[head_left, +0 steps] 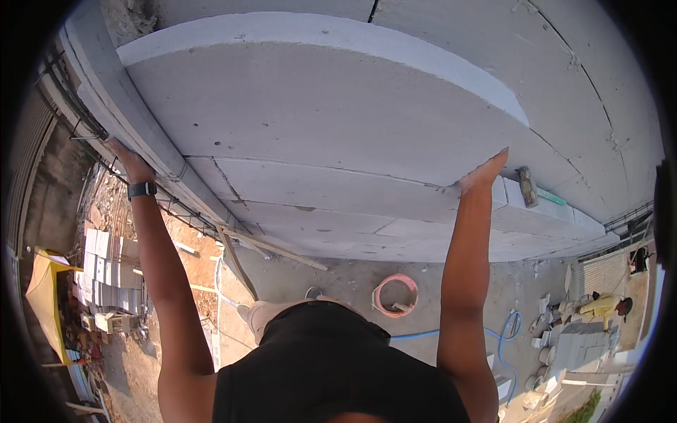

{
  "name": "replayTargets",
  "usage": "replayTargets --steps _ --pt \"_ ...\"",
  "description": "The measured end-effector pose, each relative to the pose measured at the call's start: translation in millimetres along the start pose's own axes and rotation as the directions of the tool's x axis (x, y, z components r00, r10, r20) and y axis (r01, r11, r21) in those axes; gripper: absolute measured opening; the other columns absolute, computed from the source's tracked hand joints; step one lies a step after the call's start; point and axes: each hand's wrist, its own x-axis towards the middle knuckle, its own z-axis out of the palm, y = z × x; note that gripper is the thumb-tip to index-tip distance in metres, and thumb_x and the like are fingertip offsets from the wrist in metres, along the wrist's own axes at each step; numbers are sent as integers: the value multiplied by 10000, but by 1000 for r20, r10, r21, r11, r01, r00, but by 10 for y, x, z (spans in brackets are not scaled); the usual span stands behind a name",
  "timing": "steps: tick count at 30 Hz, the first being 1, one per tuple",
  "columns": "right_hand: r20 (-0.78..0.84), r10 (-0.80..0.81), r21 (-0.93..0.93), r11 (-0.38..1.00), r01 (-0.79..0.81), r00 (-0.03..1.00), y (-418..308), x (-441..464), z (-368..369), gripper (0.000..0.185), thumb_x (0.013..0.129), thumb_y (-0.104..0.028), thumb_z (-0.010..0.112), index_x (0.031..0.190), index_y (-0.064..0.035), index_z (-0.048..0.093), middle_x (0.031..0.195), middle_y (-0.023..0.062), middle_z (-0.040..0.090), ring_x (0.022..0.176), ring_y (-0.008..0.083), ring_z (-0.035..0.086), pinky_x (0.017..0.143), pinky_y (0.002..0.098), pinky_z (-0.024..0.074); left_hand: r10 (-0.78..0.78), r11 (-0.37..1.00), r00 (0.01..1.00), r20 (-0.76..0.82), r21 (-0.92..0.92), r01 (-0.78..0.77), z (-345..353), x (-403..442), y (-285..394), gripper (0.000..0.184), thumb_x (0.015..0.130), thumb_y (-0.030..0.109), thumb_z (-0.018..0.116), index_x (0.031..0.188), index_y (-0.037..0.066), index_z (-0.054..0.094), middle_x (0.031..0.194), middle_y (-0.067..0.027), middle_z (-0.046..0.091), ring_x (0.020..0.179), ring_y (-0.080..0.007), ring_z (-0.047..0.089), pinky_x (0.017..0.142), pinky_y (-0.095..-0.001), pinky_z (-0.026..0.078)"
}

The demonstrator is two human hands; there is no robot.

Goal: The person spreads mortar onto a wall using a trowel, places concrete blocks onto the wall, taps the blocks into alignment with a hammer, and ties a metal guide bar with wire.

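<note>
In front of me rises a wall of pale grey blocks, with a large smooth block [317, 106] in its upper part. My left hand [132, 163], a black watch on its wrist, rests with extended fingers along the outer side of a narrow upright wall edge [151, 123]. My right hand [486, 173] lies against the right end of the large block, fingers stretched out and thumb side near its face. Close beside it, a hammer [527, 187] with a green handle rests on the lower course of blocks.
Steel bars [88, 130] run by the left wall edge. Wooden props [238, 264] lean below. A pinkish round tub [395, 295] and a blue hose [416, 335] are on the floor. Stacked blocks [109, 268] stand lower left; a person in yellow [601, 307] bends at far right.
</note>
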Motion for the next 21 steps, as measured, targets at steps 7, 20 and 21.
replayTargets --steps 7,20,21 --pt "218 -340 -88 927 365 915 222 -86 -155 774 1002 -651 328 1507 -63 315 1509 90 383 1357 243 375 1151 391 267 -51 998 999 16 36 50 268 -309 369 899 987 703 203 1575 44 30 1633 -119 146 1464 -281 240 1202 -399 223" --pt "85 -295 -247 919 307 952 166 -234 -102 990 941 -763 281 1562 -8 125 1611 136 183 1456 290 210 1209 408 142 -48 993 995 -90 101 58 374 -405 414 911 972 721 253 1562 31 175 1570 -144 316 1393 -296 384 1142 -374 341" --pt "85 -289 -250 920 302 953 153 -264 -57 1001 935 -772 279 1563 -8 123 1612 133 181 1456 291 209 1209 407 141 -48 993 995 -90 101 57 407 -400 381 911 972 721 253 1562 31 175 1570 -144 316 1393 -296 384 1142 -374 341"
